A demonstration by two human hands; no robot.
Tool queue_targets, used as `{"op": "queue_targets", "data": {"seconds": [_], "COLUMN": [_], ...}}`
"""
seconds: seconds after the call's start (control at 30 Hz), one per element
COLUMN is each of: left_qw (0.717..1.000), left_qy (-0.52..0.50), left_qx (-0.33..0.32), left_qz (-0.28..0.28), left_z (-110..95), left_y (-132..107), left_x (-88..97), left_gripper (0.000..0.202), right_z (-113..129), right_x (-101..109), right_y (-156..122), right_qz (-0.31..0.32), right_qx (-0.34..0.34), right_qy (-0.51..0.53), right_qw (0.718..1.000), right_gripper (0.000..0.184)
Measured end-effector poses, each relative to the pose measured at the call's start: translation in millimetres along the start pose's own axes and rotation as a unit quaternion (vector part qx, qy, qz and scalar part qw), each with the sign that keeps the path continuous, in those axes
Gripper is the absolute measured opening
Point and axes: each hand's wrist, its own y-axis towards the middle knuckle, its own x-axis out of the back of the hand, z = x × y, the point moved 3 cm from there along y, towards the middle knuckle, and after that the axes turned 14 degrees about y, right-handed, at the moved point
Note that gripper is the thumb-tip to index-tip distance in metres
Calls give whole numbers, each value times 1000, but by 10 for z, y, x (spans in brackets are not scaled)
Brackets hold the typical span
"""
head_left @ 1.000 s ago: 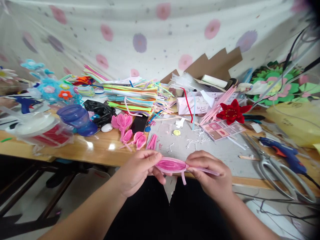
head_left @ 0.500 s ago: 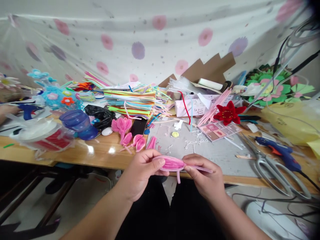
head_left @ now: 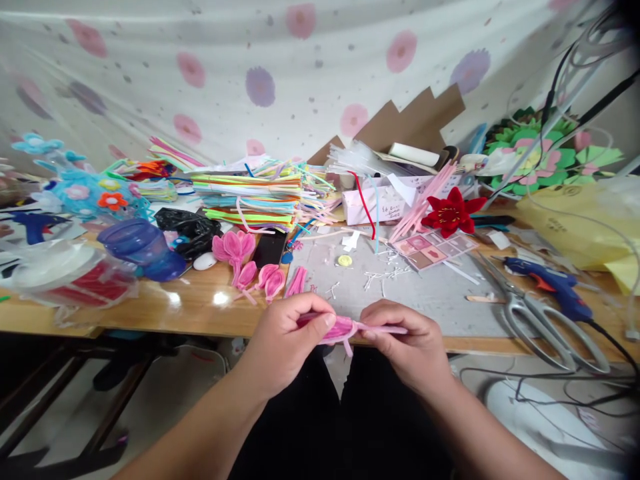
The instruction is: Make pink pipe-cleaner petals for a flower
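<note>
A pink pipe-cleaner petal [head_left: 343, 328] is held between my two hands, just in front of the table edge. My left hand [head_left: 295, 337] pinches its wide body between thumb and fingers, hiding part of it. At the narrow end, my right hand [head_left: 407, 337] grips the pink stem strands, which stick out to the right; a short loose end hangs below. On the table beyond my left hand lie a pink pipe-cleaner flower [head_left: 235, 250], pink petals [head_left: 271, 281] and a small pink bundle [head_left: 297, 281].
Large scissors [head_left: 537, 323] and a blue glue gun [head_left: 550, 283] lie at the right. A grey mat [head_left: 345, 293] bears white scraps. Stacked pipe cleaners [head_left: 245, 193], a red flower [head_left: 453, 212], a blue jar [head_left: 143, 247] and a wrapped tub [head_left: 75, 277] stand behind and left.
The petal has turned in my hands, and my left fingers now cover more of its body. The camera view has shifted slightly, moving the table things leftward and up in the picture.
</note>
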Motion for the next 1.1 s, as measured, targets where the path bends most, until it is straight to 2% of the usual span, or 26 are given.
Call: {"op": "queue_targets", "data": {"seconds": [0.27, 0.43, 0.63, 0.77, 0.87, 0.93, 1.03, 1.1], "left_qw": [1000, 999, 999, 999, 999, 999, 999, 999], "left_qy": [9, 9, -15, -5, -4, 0, 19, 16], "left_qx": [30, 37, 36, 34, 34, 36, 35, 32], "left_qz": [-2, 0, 23, 31, 26, 18, 5, 0], "left_z": [-4, -7, -3, 20, 32, 42, 68, 89], "left_y": [-23, -13, 2, -8, -18, -23, -28, -32], "left_x": [-51, -75, -129, -126, -115, -113, -123, -135], "left_gripper": [14, 17, 19, 17, 18, 19, 17, 13], "right_z": [45, 47, 87, 63, 49, 54, 70, 80], "right_x": [-45, -57, -82, -82, -75, -77, -84, -93], "right_y": [-28, -2, -13, -52, -64, -53, -20, -2], "right_qz": [-28, -16, -33, -37, -22, -6, 0, -5], "right_qx": [40, 27, 11, -20, -33, -33, -32, -31], "right_qy": [-12, -66, -125, -102, -70, -72, -95, -105], "right_qw": [999, 997, 992, 994, 997, 997, 995, 994], "right_gripper": [13, 7, 13, 13, 6, 11, 6, 10]}}
